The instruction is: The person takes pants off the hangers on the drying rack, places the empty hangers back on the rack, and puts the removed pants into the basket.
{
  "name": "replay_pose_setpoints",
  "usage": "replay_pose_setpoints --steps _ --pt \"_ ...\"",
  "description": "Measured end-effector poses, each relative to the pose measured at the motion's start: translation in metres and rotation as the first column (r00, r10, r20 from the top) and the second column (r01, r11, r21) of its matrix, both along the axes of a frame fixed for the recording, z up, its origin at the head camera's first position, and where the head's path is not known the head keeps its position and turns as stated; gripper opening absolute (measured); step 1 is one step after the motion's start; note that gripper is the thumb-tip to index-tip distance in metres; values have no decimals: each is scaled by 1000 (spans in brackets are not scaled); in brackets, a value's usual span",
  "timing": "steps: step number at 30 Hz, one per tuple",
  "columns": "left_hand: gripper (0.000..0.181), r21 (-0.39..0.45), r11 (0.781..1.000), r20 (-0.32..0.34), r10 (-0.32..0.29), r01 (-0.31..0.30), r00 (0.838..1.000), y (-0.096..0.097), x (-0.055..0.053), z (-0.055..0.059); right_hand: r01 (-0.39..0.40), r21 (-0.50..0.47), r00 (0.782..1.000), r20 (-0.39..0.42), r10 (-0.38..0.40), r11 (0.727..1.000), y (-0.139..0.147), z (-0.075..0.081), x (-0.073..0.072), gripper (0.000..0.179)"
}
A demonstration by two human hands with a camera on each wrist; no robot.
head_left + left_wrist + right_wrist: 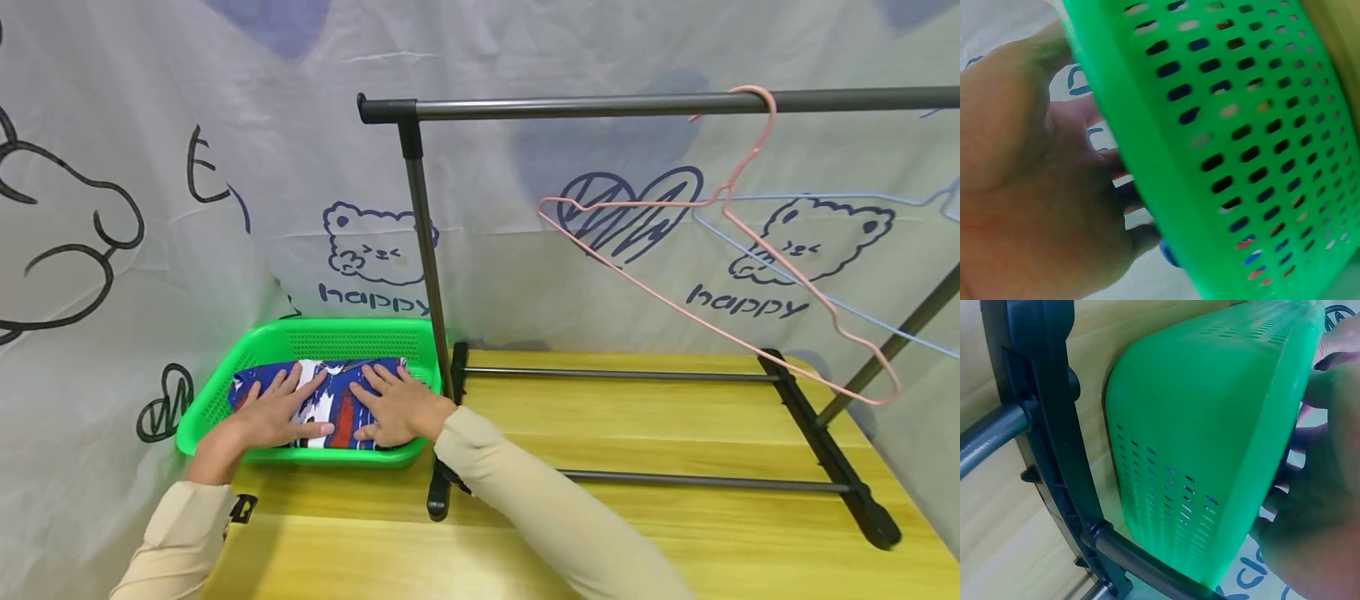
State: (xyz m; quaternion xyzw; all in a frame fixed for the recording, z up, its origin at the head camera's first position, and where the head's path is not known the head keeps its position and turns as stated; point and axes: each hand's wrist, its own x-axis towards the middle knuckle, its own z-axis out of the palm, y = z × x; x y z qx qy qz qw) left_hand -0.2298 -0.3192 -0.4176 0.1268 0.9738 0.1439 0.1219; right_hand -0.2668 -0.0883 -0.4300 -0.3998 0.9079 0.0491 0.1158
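Note:
A patterned cloth (345, 412) in blue, white and red lies folded inside a green plastic basket (360, 326) at the table's left. My left hand (273, 415) rests on the cloth's left part with fingers spread. On its right part lies my right hand (397, 406), fingers also spread flat. In the left wrist view the left hand (1054, 162) reaches over the rim of the basket (1129, 125), and the cloth's colours show through the holes. The right wrist view has the right hand (1322, 487) over the opposite rim of the basket (1191, 406).
A dark metal clothes rack (600, 107) stands just right of the basket, its foot (439, 492) on the wooden table (360, 542). From its bar hang a pink hanger (652, 292) and a blue hanger (862, 308). A printed curtain (480, 275) closes off the back and left.

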Motion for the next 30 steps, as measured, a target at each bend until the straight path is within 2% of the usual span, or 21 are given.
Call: replay_pose_setpoints --steps 6,12,15,20,24,30 --pt "95 44 999 1 -11 11 1000 0 -3 -6 15 12 1000 24 -16 1000 1 -1 -1 74" --pt "96 44 999 0 -8 8 1000 3 -8 -10 14 1 1000 20 -14 1000 4 -2 -5 75" --pt "96 35 999 -17 -11 11 1000 2 -10 -7 11 -29 1000 -5 -11 1000 4 -1 -8 75" --pt "94 42 999 -39 7 -6 999 -6 -10 2 -28 -152 999 -32 24 988 3 7 -9 73" --pt "81 49 999 -79 -5 8 997 -9 -6 4 -76 -293 997 -43 66 953 13 18 -2 60" --pt "58 80 993 -207 -67 85 976 7 -3 4 -132 -488 991 -55 120 863 45 42 9 49"
